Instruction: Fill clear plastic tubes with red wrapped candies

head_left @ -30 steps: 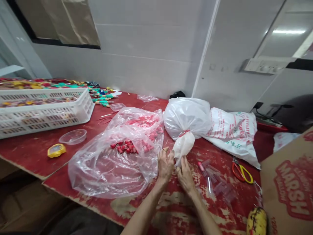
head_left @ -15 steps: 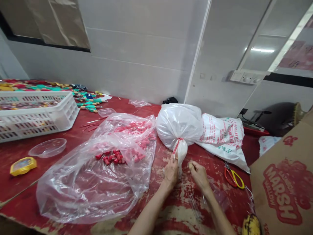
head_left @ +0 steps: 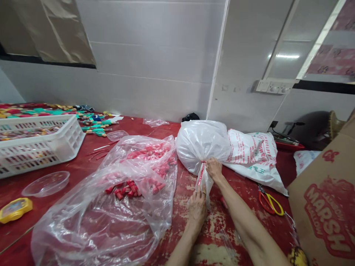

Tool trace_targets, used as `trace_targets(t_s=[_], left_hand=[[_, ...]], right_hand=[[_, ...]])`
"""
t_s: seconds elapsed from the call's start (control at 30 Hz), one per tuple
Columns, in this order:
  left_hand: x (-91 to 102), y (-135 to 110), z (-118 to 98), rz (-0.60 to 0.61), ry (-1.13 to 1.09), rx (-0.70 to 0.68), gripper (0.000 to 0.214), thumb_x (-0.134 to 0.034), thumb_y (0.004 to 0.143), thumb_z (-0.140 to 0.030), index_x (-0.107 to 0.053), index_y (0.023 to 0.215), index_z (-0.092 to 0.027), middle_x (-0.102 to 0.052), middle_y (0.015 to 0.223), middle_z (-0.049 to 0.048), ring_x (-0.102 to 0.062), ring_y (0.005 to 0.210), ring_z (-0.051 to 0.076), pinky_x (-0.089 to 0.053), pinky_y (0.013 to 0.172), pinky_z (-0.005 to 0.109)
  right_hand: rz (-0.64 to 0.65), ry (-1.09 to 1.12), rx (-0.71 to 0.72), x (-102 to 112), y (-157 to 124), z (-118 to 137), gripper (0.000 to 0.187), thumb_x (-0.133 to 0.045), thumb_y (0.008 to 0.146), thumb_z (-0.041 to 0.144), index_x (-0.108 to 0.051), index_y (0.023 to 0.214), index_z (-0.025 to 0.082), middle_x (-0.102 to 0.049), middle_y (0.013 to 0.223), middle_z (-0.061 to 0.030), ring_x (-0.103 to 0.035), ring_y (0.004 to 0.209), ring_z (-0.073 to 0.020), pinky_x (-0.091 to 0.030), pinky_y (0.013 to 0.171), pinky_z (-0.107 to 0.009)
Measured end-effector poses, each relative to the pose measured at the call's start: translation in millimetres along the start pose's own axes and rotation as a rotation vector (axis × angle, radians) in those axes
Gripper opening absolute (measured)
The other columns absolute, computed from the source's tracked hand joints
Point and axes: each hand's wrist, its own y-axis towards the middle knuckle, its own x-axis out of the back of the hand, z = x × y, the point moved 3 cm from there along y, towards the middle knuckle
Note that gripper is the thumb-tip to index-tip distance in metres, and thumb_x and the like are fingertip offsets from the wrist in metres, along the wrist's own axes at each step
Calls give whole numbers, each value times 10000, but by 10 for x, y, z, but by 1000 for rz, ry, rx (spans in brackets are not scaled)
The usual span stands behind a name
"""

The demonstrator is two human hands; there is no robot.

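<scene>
A full white plastic bag (head_left: 202, 145) lies on the red table (head_left: 191, 184), its neck tied with a red string (head_left: 201, 173). My right hand (head_left: 213, 169) is closed on the tied neck, fingers pinching at the knot. My left hand (head_left: 197, 207) grips the loose tail of the bag below the knot. To the left lies a large clear plastic bag (head_left: 111, 207), open, with several small red pieces (head_left: 130, 186) inside.
A printed white sack (head_left: 253, 153) lies behind the tied bag. Red-and-yellow scissors (head_left: 267, 201) rest at the right, beside a cardboard box (head_left: 327, 199). A white basket (head_left: 39, 144), a clear dish (head_left: 46, 183) and a yellow object (head_left: 13, 209) are at the left.
My right hand has risen from the table to the knot of the white bag. My left hand has slid a little down the bag's tail. The view has shifted right.
</scene>
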Motion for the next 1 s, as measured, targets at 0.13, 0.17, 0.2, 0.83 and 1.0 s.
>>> trace_targets(t_s=[0.13,0.17,0.2,0.83,1.0], left_hand=[[-39,10,-13,24,14,-9,630,-462,779,10,-388,1383,-153,-512,1313,164,-568,1034,267,-518,810,378],[-46,13,-14,29,17,-12,617,-462,784,6,-393,1379,-144,-508,1318,167,-571,1031,264,-518,810,375],[-53,15,-14,33,17,-16,607,-463,788,3,-398,1375,-136,-506,1320,168,-572,1029,262,-518,808,371],[-1,-30,-18,-80,36,-99,568,-492,775,-5,-434,1333,-89,-568,1219,179,-576,954,249,-512,781,346],[-38,-45,-11,-63,37,-105,552,-500,766,-7,-462,1310,-97,-580,1186,170,-576,943,252,-509,784,353]], right_hand=[[20,22,29,36,-89,17,153,-493,896,229,-608,912,129,-611,994,-64,-550,980,-195,-402,894,-403],[23,42,19,44,-129,35,165,-478,898,228,-610,895,129,-618,963,-65,-561,945,-191,-410,867,-391],[26,68,7,49,-180,55,184,-460,899,231,-613,870,132,-626,923,-64,-572,899,-186,-419,830,-375],[-37,350,91,24,112,-226,154,-496,894,234,-614,935,144,-607,1016,-52,-559,956,-169,-424,883,-366],[75,296,81,-225,177,-164,129,-577,862,269,-610,863,145,-603,988,-44,-547,974,-188,-403,914,-415]])
